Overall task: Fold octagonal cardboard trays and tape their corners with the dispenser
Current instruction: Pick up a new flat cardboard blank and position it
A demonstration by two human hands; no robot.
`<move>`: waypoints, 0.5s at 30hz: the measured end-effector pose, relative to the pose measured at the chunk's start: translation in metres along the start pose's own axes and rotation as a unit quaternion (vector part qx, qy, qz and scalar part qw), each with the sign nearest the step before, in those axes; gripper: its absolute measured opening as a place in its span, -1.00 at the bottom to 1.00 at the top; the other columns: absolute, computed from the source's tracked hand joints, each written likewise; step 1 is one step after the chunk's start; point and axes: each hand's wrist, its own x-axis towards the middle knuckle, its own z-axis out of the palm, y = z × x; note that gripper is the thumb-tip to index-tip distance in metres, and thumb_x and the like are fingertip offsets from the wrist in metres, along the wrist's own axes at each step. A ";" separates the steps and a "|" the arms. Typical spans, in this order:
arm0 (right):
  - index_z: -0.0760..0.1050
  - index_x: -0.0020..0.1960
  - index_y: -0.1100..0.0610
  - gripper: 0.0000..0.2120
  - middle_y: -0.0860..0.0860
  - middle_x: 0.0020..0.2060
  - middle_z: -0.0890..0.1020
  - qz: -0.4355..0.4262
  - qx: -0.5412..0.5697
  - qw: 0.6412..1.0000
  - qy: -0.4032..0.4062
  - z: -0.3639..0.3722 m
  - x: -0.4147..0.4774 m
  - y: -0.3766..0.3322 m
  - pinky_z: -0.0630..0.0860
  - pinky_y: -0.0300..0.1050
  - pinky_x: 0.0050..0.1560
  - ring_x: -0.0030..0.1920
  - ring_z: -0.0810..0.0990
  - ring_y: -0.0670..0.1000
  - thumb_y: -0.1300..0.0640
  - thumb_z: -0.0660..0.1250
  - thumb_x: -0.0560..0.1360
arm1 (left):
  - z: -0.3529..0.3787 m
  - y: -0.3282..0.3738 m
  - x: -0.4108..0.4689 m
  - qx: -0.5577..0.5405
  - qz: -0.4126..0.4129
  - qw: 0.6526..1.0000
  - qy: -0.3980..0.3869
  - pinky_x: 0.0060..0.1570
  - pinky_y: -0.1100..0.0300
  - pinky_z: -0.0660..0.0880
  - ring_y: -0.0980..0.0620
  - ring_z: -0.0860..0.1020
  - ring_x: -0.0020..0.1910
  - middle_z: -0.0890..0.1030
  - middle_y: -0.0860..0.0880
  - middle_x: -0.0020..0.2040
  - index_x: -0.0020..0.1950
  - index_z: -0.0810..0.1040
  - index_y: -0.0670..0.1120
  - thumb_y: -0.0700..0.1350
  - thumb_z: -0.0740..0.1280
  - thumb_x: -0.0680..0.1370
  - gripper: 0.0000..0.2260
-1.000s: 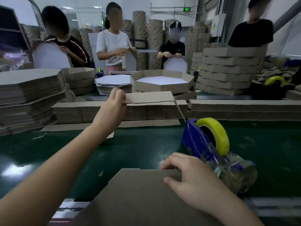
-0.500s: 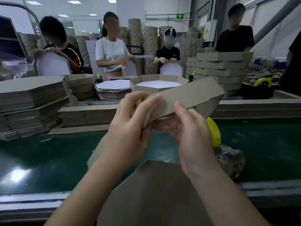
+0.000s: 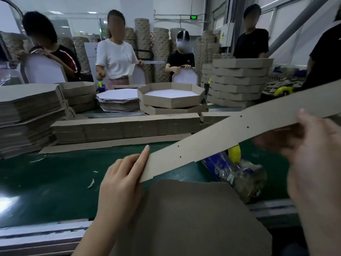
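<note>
A long brown cardboard strip [image 3: 230,133] stretches in the air from lower left to upper right. My left hand [image 3: 123,174] holds its lower left end, the index finger straight along the end edge. My right hand [image 3: 313,150] grips the strip near its right part, thumb on the front, fingers behind. Below them a flat octagonal cardboard base [image 3: 193,215] lies at the near edge of the green belt [image 3: 55,182]. The blue tape dispenser [image 3: 234,169] with its yellow roll lies on the belt, partly hidden behind the strip.
A pile of strips [image 3: 125,128] lies across the belt's far side. Flat blanks are stacked at left [image 3: 27,117]. Folded octagonal trays [image 3: 171,97] and a tall tray stack [image 3: 239,80] stand beyond. Several people work across the line.
My hands, close together on the folded strip half a second ago, have spread apart, and the strip is now drawn out straight. A second ago my left hand was taking it from the pile.
</note>
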 end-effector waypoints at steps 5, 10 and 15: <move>0.52 -0.03 0.04 -0.59 0.02 -0.22 0.72 0.093 -0.065 0.992 -0.056 -0.030 -0.013 0.010 0.57 -0.08 -0.44 -0.45 0.64 0.09 -0.20 0.03 0.62 | -0.002 0.014 0.009 0.020 0.038 0.999 0.007 -0.25 0.02 0.50 -0.18 0.55 -0.17 0.62 -0.16 -0.01 0.39 0.46 -0.18 -0.23 0.17 0.47 -0.53; 0.64 -0.24 0.27 -0.15 0.24 -0.34 0.68 0.254 -0.190 0.943 -0.098 -0.051 -0.017 0.007 0.45 -0.09 -0.43 -0.56 0.56 0.15 -0.39 -0.13 0.52 | -0.002 0.033 0.016 -0.011 0.030 0.999 0.003 -0.25 0.01 0.52 -0.19 0.55 -0.20 0.61 -0.15 -0.03 0.40 0.46 -0.17 -0.21 0.13 0.46 -0.50; 0.56 -0.33 0.03 -0.44 0.04 -0.53 0.54 -0.141 -0.327 0.934 -0.021 -0.045 -0.041 0.004 0.46 -0.01 -0.43 -0.53 0.49 -0.05 -0.42 0.15 0.47 | -0.005 0.043 0.017 -0.020 0.041 0.999 -0.001 -0.21 0.02 0.49 -0.18 0.55 -0.16 0.61 -0.14 -0.01 0.41 0.43 -0.16 -0.18 0.20 0.50 -0.54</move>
